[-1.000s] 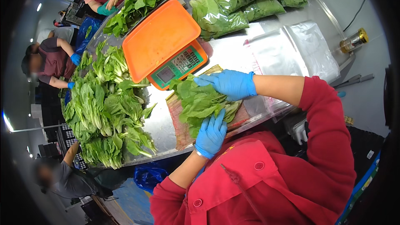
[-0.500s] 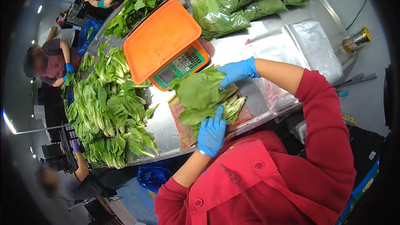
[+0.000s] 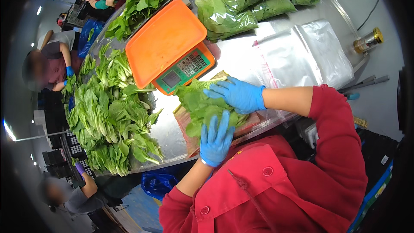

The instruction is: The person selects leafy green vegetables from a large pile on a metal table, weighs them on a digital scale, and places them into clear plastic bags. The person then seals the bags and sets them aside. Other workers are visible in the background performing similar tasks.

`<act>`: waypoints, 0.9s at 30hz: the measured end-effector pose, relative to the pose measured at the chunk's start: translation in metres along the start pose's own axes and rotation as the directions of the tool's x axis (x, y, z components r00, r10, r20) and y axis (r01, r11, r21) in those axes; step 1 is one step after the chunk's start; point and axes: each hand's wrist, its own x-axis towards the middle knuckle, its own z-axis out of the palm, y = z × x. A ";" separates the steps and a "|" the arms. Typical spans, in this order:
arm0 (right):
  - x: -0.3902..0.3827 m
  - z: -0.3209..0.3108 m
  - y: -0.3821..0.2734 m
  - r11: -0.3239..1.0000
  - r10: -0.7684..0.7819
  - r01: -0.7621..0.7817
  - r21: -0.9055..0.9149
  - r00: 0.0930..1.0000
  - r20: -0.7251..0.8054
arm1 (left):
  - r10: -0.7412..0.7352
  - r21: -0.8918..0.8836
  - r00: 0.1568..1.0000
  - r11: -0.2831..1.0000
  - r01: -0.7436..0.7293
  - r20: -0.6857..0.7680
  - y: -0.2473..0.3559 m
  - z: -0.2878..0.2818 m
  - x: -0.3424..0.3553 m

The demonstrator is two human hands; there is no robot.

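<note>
Both my hands wear blue gloves and rest on a bunch of leafy greens [image 3: 192, 99] at the table's near edge. My left hand [image 3: 216, 141] lies flat against the near side of the leaves, fingers stretched out. Across the right side of the bunch spreads my right hand [image 3: 240, 96], palm down and fingers extended, hiding most of the stems. Beneath the greens is a worn reddish mat [image 3: 183, 125], partly covered. Just beyond it stands an orange digital scale [image 3: 170, 39], with nothing on its pan.
A large heap of loose greens [image 3: 105, 112] fills the table's left side. More greens [image 3: 144, 2] lie beyond the scale. Filled clear bags [image 3: 228, 15] are piled at the back, flat plastic bags [image 3: 297, 56] at right. Co-workers [image 3: 54, 67] stand along the left.
My right hand has come down from holding up large leaves and now lies flat over the bunch, covering the pale stems. My left fingers have spread onto the leaves.
</note>
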 end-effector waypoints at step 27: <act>0.094 0.008 0.010 0.911 0.410 -0.405 -0.077 0.910 0.057 | -0.225 -0.094 0.967 0.967 0.237 0.122 -0.011 0.029 -0.005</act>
